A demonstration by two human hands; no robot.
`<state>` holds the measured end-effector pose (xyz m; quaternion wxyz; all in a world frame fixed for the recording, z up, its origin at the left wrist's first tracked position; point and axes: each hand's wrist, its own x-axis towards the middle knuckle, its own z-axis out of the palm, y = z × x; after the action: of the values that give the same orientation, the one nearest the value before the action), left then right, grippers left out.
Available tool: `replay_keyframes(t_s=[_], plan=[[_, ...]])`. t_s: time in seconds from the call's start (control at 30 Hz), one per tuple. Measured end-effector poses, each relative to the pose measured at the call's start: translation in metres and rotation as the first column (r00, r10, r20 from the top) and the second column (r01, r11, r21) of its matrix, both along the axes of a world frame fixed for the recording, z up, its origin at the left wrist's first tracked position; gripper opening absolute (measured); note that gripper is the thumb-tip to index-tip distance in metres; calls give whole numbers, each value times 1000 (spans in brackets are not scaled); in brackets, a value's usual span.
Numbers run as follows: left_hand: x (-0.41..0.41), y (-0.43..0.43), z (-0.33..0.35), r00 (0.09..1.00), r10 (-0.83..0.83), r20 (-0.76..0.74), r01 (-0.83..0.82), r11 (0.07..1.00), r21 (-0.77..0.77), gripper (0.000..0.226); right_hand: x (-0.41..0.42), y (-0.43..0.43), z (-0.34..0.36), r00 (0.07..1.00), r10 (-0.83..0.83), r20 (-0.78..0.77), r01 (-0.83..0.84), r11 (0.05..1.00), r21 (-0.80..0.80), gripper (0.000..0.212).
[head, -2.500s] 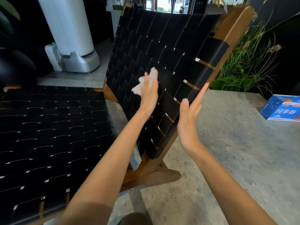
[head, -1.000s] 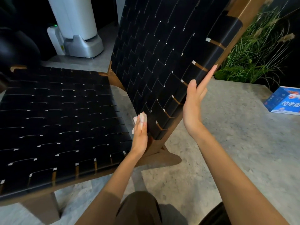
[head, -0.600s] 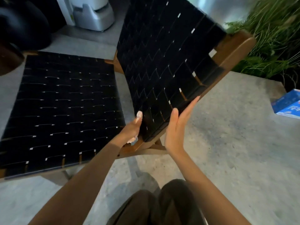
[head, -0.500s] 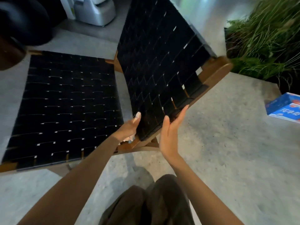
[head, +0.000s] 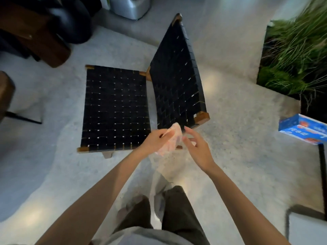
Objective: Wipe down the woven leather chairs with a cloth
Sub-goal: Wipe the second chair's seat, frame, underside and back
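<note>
A low chair of black woven leather on a wooden frame stands on the floor below me, with its flat seat [head: 115, 108] on the left and its tilted backrest [head: 177, 75] on the right. My left hand [head: 155, 140] grips a pale pink cloth [head: 170, 140] in the air in front of the chair's near edge. My right hand [head: 196, 147] is beside the cloth with fingers spread and loosely bent, its fingertips at the cloth's right edge. Neither hand touches the chair.
A blue carton [head: 304, 128] lies on a dark-framed table at the right. Green grass plants [head: 297, 50] fill a planter at the back right. A white machine base [head: 131, 4] and dark furniture [head: 40, 29] stand at the back left. My legs are below.
I have stood up, so the view now looks down on the chair. Both hands have come off the backrest. The left hand has brought the cloth in front of me, next to the right hand.
</note>
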<state>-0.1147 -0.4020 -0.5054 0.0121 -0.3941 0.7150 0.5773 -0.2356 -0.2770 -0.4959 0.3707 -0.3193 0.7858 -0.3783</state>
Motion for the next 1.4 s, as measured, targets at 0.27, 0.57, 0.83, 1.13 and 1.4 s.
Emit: replay_keyframes(t_s=[0.27, 0.57, 0.83, 1.13, 1.4], plan=[[6, 10, 84, 989, 78, -124, -82, 996, -25, 16, -15, -4, 82, 997, 70, -27, -73, 992, -100, 17], [-21, -35, 108, 986, -82, -144, 76, 996, -42, 62, -52, -39, 105, 992, -5, -128, -25, 972, -233, 5], [-113, -55, 117, 974, -45, -223, 52, 998, 29, 35, -133, -40, 125, 992, -119, -31, 112, 979, -168, 30], [-245, -22, 102, 951, 218, -221, -196, 974, 117, 30, -285, -26, 103, 980, 106, 167, -85, 988, -128, 68], [-346, 31, 111, 872, 427, -238, -398, 903, 161, 30, -425, -24, 104, 892, 449, 50, -446, 894, -48, 34]])
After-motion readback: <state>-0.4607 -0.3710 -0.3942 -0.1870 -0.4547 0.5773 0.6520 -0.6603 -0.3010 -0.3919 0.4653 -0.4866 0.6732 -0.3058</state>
